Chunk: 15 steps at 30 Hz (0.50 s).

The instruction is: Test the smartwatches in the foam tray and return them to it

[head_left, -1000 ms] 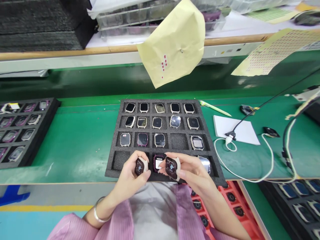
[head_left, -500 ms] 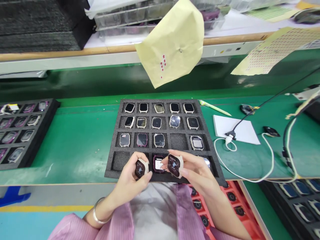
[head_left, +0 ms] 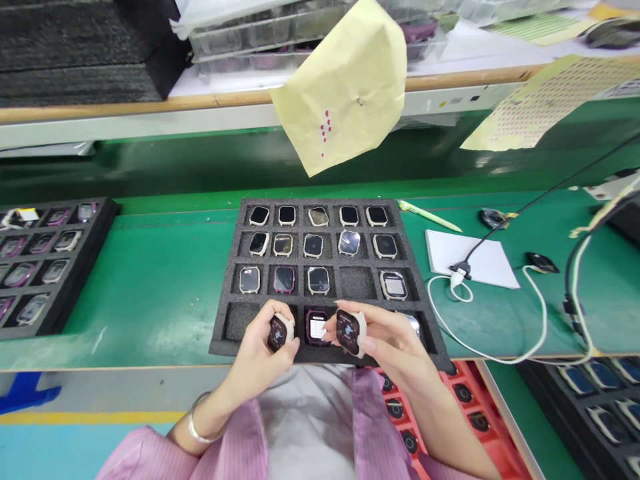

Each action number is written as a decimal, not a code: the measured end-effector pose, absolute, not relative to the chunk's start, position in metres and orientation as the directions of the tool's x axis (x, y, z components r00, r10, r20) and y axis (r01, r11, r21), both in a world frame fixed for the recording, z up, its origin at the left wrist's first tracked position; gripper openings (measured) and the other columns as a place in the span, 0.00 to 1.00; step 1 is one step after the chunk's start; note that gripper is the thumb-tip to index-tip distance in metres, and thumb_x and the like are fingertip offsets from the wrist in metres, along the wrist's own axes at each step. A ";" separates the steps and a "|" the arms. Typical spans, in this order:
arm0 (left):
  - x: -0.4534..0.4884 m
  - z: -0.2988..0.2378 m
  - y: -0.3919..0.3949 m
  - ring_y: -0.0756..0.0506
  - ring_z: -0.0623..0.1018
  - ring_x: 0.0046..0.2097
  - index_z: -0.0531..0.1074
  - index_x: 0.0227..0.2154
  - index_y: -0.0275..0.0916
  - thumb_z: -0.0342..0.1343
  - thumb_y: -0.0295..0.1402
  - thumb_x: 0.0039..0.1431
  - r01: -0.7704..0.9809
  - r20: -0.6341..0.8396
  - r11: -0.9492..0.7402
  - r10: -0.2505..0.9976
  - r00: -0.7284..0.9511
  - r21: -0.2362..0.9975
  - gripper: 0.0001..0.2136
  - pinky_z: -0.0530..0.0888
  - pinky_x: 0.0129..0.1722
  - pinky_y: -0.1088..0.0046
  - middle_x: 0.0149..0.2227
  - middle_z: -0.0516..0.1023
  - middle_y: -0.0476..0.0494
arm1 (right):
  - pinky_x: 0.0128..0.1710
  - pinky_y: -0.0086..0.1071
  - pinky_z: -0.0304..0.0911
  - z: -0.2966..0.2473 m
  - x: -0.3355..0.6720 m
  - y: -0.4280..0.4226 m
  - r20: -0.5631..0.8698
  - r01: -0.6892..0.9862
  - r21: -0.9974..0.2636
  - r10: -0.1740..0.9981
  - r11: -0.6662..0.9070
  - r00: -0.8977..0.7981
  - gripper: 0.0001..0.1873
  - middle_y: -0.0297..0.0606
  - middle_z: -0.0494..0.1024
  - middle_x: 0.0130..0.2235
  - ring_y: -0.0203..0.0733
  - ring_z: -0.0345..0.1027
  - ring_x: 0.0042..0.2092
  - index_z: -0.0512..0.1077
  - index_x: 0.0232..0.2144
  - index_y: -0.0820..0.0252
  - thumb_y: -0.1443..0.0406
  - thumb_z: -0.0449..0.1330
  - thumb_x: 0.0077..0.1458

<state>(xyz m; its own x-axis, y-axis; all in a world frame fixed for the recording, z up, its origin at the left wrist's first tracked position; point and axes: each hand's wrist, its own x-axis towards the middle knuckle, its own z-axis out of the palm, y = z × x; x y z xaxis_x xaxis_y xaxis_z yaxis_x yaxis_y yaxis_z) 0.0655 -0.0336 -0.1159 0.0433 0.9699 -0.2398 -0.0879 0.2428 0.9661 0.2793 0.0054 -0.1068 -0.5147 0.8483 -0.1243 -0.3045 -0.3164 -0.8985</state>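
Observation:
My left hand (head_left: 263, 357) grips a cream-cased smartwatch body (head_left: 278, 333) with a dark screen, held over the near row of a black foam tray (head_left: 225, 293). My right hand (head_left: 387, 347) pinches a second cream-cased watch body (head_left: 349, 331), its screen tilted toward me. Between the two hands a purple-cased watch with a lit screen (head_left: 317, 327) lies in its tray pocket. The tray holds several more watch bodies in rows; the pocket in the third row, fourth column (head_left: 357, 283) has nothing in it, and so does the near-left pocket (head_left: 239, 322).
A second foam tray of watches (head_left: 45, 260) sits at the left. A white pad (head_left: 470, 259), a cable with plug (head_left: 457, 273) and a pen (head_left: 430, 215) lie to the right. A red tray (head_left: 440, 413) sits below the bench edge. A yellow paper (head_left: 345, 87) hangs overhead.
Both hands have lifted slightly toward the tray's near row and the right-hand watch has turned a little; the rest is unmoved.

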 end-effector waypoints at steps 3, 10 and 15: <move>0.066 -0.115 -0.032 0.56 0.60 0.18 0.63 0.34 0.40 0.59 0.30 0.52 -0.088 -0.250 0.251 0.968 0.025 0.964 0.10 0.58 0.16 0.80 0.25 0.64 0.55 | 0.48 0.45 0.70 -0.106 0.279 0.006 -0.128 -0.318 -0.895 0.863 -0.313 -0.489 0.20 0.43 0.81 0.42 0.51 0.77 0.43 0.75 0.50 0.54 0.62 0.66 0.54; 0.066 -0.115 -0.032 0.57 0.60 0.16 0.62 0.35 0.40 0.58 0.30 0.52 -0.113 -0.268 0.271 0.963 0.039 0.956 0.10 0.56 0.14 0.81 0.25 0.64 0.56 | 0.46 0.45 0.71 -0.108 0.281 0.006 -0.131 -0.270 -0.919 0.869 -0.287 -0.477 0.21 0.44 0.81 0.42 0.53 0.76 0.43 0.74 0.50 0.55 0.62 0.67 0.53; 0.066 -0.115 -0.032 0.56 0.61 0.18 0.63 0.34 0.40 0.59 0.29 0.52 -0.094 -0.225 0.226 0.974 0.022 0.970 0.10 0.58 0.16 0.80 0.25 0.65 0.55 | 0.46 0.45 0.70 -0.108 0.283 0.006 -0.130 -0.248 -0.932 0.882 -0.265 -0.453 0.20 0.45 0.80 0.43 0.53 0.76 0.43 0.74 0.51 0.55 0.62 0.65 0.55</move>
<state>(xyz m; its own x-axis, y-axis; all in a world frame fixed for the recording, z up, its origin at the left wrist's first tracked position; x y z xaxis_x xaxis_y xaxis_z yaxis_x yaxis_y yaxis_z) 0.0657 -0.0320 -0.1151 0.0217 0.9742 -0.2247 -0.0941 0.2257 0.9696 0.2832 0.0057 -0.1084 -0.4527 0.8821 -0.1301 -0.2478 -0.2646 -0.9320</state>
